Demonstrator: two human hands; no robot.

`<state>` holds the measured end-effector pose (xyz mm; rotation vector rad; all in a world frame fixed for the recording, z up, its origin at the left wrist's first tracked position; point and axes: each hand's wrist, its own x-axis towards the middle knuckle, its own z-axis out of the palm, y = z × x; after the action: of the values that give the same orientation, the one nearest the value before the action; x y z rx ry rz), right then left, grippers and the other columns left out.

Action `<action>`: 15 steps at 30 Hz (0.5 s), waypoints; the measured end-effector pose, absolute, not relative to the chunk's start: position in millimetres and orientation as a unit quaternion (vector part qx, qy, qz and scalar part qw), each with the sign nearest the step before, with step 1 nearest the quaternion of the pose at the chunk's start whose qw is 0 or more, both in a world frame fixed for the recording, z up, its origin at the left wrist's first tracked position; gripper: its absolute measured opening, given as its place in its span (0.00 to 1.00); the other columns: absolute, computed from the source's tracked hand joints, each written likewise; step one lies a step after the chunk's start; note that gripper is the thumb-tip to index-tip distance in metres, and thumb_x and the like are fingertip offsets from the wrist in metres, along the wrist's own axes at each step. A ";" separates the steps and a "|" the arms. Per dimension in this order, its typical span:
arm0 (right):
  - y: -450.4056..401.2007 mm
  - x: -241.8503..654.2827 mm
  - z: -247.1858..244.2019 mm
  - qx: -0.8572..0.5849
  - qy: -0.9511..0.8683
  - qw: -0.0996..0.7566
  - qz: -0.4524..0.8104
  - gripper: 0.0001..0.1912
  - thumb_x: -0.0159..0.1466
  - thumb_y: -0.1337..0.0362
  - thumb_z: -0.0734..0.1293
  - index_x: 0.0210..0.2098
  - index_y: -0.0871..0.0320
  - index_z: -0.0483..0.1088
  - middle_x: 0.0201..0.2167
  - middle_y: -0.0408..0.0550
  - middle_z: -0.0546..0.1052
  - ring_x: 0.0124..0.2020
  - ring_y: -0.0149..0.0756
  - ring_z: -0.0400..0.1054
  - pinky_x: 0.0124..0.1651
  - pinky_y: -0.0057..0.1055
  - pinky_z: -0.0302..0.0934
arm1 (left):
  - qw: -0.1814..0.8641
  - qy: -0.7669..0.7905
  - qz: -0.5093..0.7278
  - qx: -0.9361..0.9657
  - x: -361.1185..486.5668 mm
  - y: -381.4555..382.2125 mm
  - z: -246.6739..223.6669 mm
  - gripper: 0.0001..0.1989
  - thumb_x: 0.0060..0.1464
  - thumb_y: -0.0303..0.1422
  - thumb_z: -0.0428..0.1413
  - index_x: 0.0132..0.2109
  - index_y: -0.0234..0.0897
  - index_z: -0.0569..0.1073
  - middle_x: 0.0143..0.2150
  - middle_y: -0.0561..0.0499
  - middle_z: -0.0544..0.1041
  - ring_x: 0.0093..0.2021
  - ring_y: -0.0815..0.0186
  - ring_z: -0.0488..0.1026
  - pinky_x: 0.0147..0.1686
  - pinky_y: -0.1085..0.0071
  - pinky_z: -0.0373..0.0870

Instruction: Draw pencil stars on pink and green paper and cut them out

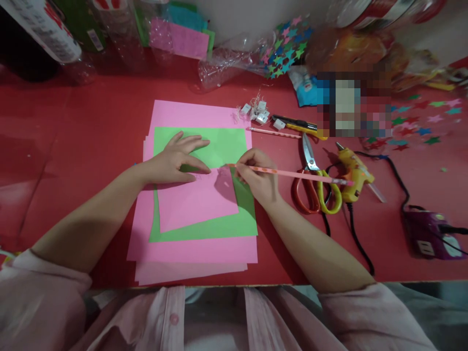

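Note:
A small pink sheet of paper lies on a green sheet, and larger pink sheets are stacked underneath. My left hand rests with spread fingers across the green sheet and the small pink one. Pinched in my right hand is a long pink pencil with an eraser end. Its tip reaches the upper right edge of the small pink sheet; whether it touches the paper I cannot tell. Faint pencil marks show near my left thumb.
Right of the paper lie scissors, a yellow glue gun with a black cord, a purple box, a second pencil and a cutter knife. White tags, a clear plastic cup and star cutouts sit behind.

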<state>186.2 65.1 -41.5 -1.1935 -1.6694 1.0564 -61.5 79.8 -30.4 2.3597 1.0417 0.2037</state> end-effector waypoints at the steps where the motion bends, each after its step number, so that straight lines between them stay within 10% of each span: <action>1: 64.8 186.1 -40.7 -0.487 -0.634 0.424 0.426 0.05 0.59 0.66 0.64 0.28 0.54 0.61 0.20 0.38 0.69 0.19 0.26 0.59 0.23 0.26 0.54 | 0.274 0.388 0.079 0.876 -61.6 79.7 -31.4 0.14 0.58 0.36 0.56 0.50 0.51 0.79 0.72 0.54 0.54 0.72 0.50 0.47 0.67 0.41 0.30; 10: 55.4 178.2 -40.6 -0.324 -0.838 0.318 0.303 0.07 0.65 0.63 0.63 0.35 0.53 0.73 0.39 0.49 0.81 0.45 0.39 0.74 0.47 0.38 0.67 | 0.264 0.432 0.141 0.850 -54.7 76.0 -37.9 0.23 0.60 0.46 0.53 0.58 0.41 0.73 0.68 0.43 0.63 0.69 0.53 0.54 0.69 0.45 0.33; 15: 62.7 183.8 -42.2 -0.396 -0.833 0.293 0.252 0.09 0.64 0.65 0.62 0.37 0.52 0.76 0.38 0.49 0.80 0.42 0.40 0.75 0.46 0.38 0.67 | 0.306 0.416 0.113 0.849 -63.3 80.4 -30.4 0.17 0.55 0.40 0.56 0.51 0.44 0.76 0.70 0.47 0.58 0.72 0.52 0.48 0.69 0.47 0.36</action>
<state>183.8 62.7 -42.2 -1.0553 -2.2183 0.6711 -63.3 80.4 -30.4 2.2466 1.0996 0.2988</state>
